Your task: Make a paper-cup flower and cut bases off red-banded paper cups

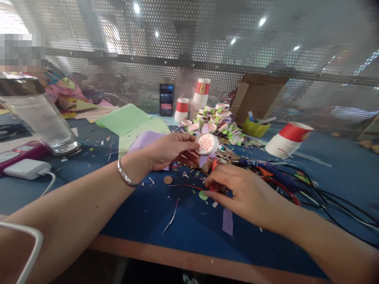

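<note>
While the left hand (174, 152) pinches a white disc (205, 143) by its rim, orange-red lines facing out, above the middle of the worktop (195, 232), the right hand (237, 183) curls nearby, thumb tip at or just beside a green round (203, 195); from where I stand I can't tell whether its fingers grip anything. Held only by fingertips, the white disc could slip into the loose scraps (186, 174). A wide swing of the right hand could snag the black cables (325, 195) and drag the blue tool (278, 178). Outward I count one brown disc (167, 180), one purple tab (227, 221) towards the front edge, one heap of trimmed rounds (209, 127) too tangled to number, one phone (167, 100) at the back, and one glass bottle (44, 122) towards the left edge.
</note>
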Tool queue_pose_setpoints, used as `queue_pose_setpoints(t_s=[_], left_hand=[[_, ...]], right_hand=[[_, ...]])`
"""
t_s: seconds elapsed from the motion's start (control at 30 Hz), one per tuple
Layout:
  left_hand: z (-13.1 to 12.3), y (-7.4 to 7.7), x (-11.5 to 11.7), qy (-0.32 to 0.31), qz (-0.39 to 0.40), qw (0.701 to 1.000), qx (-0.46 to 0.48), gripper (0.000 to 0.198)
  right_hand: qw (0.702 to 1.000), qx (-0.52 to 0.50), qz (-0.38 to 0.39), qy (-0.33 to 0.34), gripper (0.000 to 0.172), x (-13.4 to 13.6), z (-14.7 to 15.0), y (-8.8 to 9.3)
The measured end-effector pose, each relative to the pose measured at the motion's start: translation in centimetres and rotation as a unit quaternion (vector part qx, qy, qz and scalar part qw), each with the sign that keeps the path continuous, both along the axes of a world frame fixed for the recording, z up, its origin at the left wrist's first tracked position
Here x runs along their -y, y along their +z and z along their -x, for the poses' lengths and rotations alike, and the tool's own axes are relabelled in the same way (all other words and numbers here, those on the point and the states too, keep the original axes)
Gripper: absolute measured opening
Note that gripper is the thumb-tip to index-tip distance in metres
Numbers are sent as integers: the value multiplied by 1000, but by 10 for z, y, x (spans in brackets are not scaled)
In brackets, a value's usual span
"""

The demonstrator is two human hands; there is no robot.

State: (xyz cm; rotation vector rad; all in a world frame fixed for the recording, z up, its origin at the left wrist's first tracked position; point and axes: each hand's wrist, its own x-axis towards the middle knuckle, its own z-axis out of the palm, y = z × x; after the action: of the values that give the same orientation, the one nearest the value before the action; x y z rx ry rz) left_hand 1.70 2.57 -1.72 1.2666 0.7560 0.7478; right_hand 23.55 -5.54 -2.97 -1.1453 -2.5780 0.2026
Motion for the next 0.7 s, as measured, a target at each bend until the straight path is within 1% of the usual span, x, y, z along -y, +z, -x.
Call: queue_pose_setpoints(t_s=[0.23,0.33,0.43,0.53,0.7], left_hand=[[-1,2,1,4,-6,1000,-6,11],[-1,2,0,14,-4,1000,-7,13],[1,1,-1,25,-7,1000,-5,11],[2,1,-3,31,-10,999,-2,10],[2,1,-4,30,-13,999,-5,10]], right_hand=[[998,13,-26,52,13,-8,6,0],[998,15,-31,58,13,-11,10,-4],[997,-5,-48,62,14,-13,10,-9],[995,-32,-56,70,18,-10,8,-11],[995,-46,-35,85,20,0,5,-6]])
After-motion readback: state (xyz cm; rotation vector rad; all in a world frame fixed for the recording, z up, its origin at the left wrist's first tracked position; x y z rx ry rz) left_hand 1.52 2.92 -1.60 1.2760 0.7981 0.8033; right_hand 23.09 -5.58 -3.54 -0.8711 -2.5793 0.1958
